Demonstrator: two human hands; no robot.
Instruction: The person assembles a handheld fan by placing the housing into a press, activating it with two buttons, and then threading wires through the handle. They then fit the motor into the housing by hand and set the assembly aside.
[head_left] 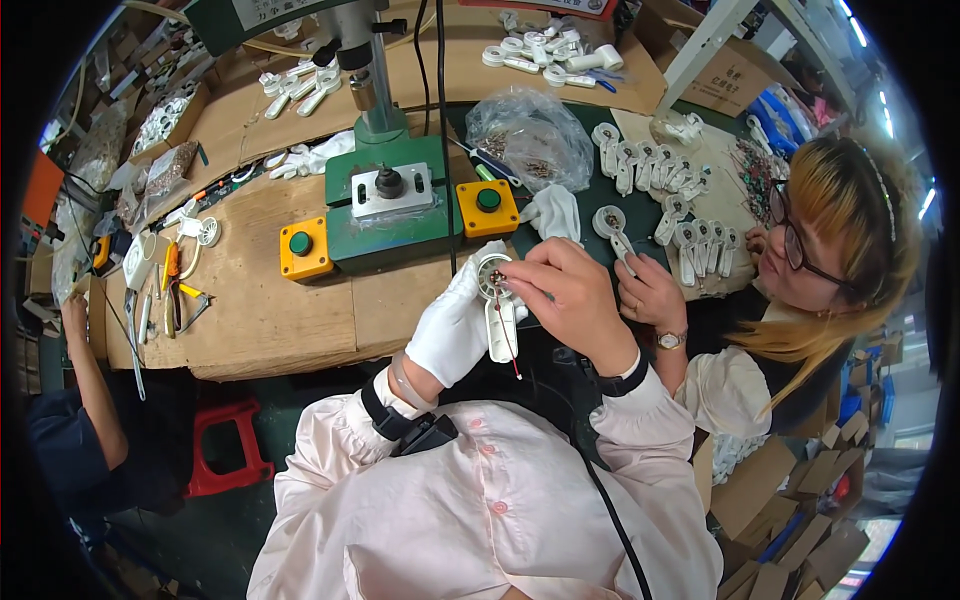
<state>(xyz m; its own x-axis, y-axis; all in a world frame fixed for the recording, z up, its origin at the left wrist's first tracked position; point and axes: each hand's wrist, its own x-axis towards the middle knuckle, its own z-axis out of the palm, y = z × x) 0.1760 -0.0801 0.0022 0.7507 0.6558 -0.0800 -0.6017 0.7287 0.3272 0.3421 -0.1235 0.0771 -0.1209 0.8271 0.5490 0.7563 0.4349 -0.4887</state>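
My left hand [445,328], in a white glove, is closed around a white handheld-fan housing [502,335] with a round ring at the top and a handle pointing down. Bare, my right hand [575,300] reaches in from the right, thumb and forefinger pinched at a small copper-coloured motor part [497,279] in the middle of the ring. From there a thin red wire [511,347] hangs down over the handle. The fingertips partly cover the motor part.
Ahead stands a green press [385,225] between two yellow boxes with green buttons [305,250] [487,208]. Hand tools [172,290] lie left. A plastic bag of small parts [530,140] and rows of fan housings [655,170] are right. A co-worker's hand [652,297] is close by.
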